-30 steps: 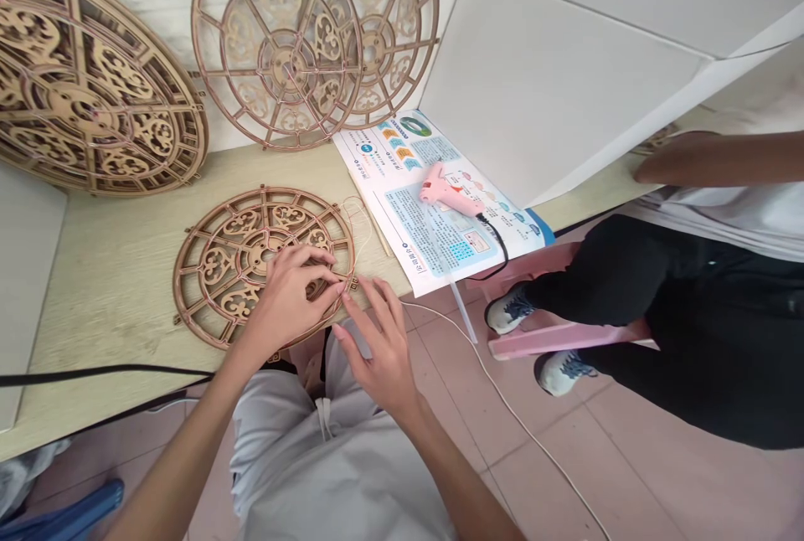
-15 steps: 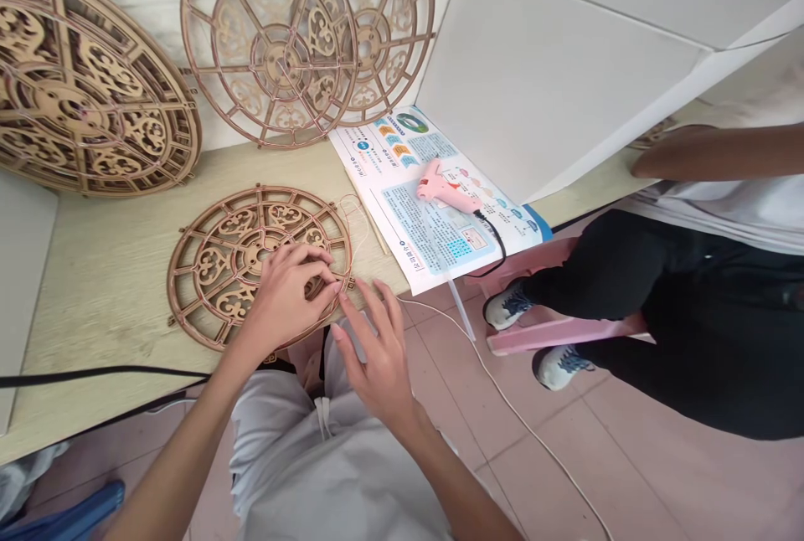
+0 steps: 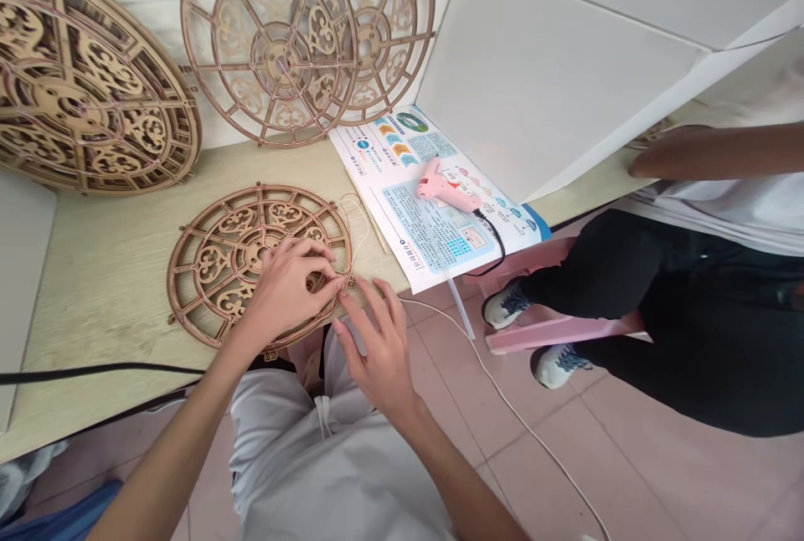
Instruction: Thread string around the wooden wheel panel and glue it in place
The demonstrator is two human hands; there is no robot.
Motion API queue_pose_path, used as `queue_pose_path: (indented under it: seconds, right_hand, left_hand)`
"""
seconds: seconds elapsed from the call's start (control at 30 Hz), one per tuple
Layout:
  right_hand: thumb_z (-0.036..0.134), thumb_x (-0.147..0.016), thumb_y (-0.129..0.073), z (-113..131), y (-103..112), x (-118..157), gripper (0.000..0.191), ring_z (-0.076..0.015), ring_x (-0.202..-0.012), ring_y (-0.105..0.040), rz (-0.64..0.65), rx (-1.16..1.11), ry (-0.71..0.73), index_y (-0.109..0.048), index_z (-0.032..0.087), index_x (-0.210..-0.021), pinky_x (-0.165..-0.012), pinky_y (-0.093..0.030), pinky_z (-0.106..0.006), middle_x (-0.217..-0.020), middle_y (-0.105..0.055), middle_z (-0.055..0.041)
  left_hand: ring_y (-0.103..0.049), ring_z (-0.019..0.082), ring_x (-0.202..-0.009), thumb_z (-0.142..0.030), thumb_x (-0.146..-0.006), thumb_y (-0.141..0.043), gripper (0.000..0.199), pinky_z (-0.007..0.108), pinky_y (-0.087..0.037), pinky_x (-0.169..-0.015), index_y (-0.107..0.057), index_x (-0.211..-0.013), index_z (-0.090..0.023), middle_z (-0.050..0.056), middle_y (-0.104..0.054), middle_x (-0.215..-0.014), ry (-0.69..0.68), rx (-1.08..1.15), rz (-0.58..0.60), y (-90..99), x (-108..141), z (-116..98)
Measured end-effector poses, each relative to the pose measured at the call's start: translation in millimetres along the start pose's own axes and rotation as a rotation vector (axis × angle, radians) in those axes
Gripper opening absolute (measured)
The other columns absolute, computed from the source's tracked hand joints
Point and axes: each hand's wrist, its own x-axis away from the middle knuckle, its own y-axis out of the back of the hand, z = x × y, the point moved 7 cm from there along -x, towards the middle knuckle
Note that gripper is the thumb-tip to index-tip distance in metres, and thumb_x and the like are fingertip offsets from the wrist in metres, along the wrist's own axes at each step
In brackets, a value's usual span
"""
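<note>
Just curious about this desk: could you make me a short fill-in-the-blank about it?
The person's left hand rests on a round carved wooden wheel lying ___ on a pale wood-grain desk. ___ similar wheels lean at the desk's back. A ___ plastic hot glue gun lies on a printed sheet.
Answers: flat; three; pink.

Beyond the grip (image 3: 332,298), a pale wood-grain desk (image 3: 100,290) runs along a white panelled wall (image 3: 565,64). Right of the grip, pink floor tiles (image 3: 553,457) spread below the desk edge, and a pink plastic stool (image 3: 565,333) stands near it, all under even indoor light
</note>
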Motion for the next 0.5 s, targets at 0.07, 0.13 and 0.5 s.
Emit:
queue_pose_path:
  seconds: [0.07, 0.13, 0.5]
  right_hand:
    - [0.018, -0.096, -0.062, 0.3, 0.4, -0.2, 0.034, -0.0367, -0.138, -0.045, 0.003, -0.005, -0.002, -0.066, 0.012, -0.129, -0.11, -0.048, -0.055, -0.143, -0.057, -0.0178]
    - [0.019, -0.097, -0.061, 0.1, 0.4, -0.4, 0.032, -0.0367, -0.138, -0.044, 0.012, -0.01, -0.022, -0.067, 0.013, -0.128, -0.11, -0.048, -0.055, -0.143, -0.057, -0.0172]
    - [0.019, -0.097, -0.06, -2.0, 1.6, 0.0, 0.03, -0.0349, -0.14, -0.043, 0.011, -0.058, -0.04, -0.068, 0.016, -0.126, -0.111, -0.047, -0.054, -0.144, -0.056, -0.0152]
  left_hand:
    - [-0.054, 0.027, -0.116, -0.032, -0.088, -0.067, 0.017, 0.053, -0.035, -0.106, -0.072, -0.074, -0.024, -0.001, -0.069, -0.115, -0.001, 0.007, -0.004, 0.4, 0.3, -0.8]
    - [-0.054, 0.027, -0.118, -0.029, -0.087, -0.066, 0.015, 0.053, -0.035, -0.107, -0.071, -0.074, -0.024, -0.001, -0.068, -0.116, 0.005, 0.013, 0.001, 1.1, 0.7, -1.2]
    - [-0.052, 0.027, -0.122, -0.029, -0.084, -0.069, 0.011, 0.053, -0.033, -0.111, -0.073, -0.074, -0.024, 0.0, -0.066, -0.118, 0.025, 0.048, 0.061, 2.2, -1.1, -1.7]
